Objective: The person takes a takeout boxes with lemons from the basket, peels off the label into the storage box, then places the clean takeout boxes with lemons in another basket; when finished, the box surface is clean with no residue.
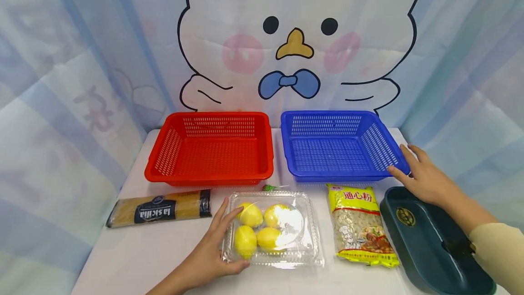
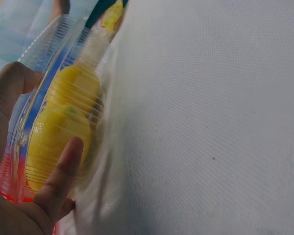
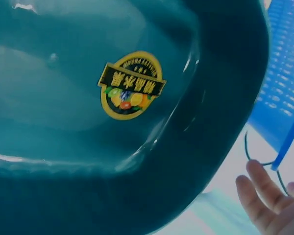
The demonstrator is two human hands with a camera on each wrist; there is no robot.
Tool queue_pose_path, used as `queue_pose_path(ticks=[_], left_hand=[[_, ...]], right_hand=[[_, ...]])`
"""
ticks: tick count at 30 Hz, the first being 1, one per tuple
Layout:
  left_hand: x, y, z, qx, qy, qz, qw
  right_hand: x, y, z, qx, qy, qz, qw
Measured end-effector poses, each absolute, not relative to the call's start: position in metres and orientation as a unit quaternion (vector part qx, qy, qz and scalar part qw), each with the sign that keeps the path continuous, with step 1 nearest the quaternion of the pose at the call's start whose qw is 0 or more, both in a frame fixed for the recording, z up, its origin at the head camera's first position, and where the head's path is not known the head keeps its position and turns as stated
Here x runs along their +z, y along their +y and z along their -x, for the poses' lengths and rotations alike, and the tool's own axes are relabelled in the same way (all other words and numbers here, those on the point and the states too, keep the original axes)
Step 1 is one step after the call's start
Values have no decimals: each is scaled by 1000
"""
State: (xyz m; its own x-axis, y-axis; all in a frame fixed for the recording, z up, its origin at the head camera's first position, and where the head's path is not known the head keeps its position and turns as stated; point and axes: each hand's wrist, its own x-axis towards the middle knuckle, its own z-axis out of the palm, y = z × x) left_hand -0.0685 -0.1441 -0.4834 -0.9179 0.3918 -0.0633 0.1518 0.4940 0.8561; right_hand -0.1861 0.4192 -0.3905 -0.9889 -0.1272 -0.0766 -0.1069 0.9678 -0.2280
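My left hand (image 1: 210, 249) lies along the left side of a clear plastic box (image 1: 304, 240) of yellow lemons (image 1: 245, 241). Its spread fingers and thumb touch the box, and the left wrist view shows a fingertip against the ribbed wall in front of the lemons (image 2: 59, 142). At the front right corner of the blue basket (image 1: 335, 178), my right hand (image 1: 425, 176) is held with fingers extended and nothing gripped. Whether it touches the basket's rim cannot be told. Below that hand and forearm is a dark green tray (image 1: 430, 236) bearing a round label (image 3: 132, 85).
A red basket (image 1: 209, 179) stands at the back left. In front of it lies a pack of spaghetti (image 1: 159, 208). Between the lemon box and the green tray is a yellow pasta bag (image 1: 362, 226). A small green thing (image 1: 269, 187) shows behind the box, partly hidden.
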Motion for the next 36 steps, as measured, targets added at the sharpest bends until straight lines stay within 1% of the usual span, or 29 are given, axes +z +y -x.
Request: queue_pose_path(ticks=[4,7,12,17,22,26,29,36], left_hand=[[-483,-144,69,479,854,-158,127],[-484,-144,68,479,854,-155,129],[-484,-143,67,479,854,-157,127],[-484,-143,68,478,856,-154,123],[-484,-144,70,477,857,-155,121],[-480,-144,73,477,854,-158,130],[-475,-146,74,480,852,-155,142],[-464,-142,75,499,843,-117,161]], right_hand=[[-395,419,196,-129,986,64,79],[-400,417,200,-141,983,62,95],[-407,417,200,-158,981,54,99],[-405,416,205,-197,974,48,98],[-398,413,209,-258,958,28,125],[-392,409,209,-314,936,1,156],[-390,407,209,-343,924,-16,170],[-390,410,207,-345,922,-22,176]])
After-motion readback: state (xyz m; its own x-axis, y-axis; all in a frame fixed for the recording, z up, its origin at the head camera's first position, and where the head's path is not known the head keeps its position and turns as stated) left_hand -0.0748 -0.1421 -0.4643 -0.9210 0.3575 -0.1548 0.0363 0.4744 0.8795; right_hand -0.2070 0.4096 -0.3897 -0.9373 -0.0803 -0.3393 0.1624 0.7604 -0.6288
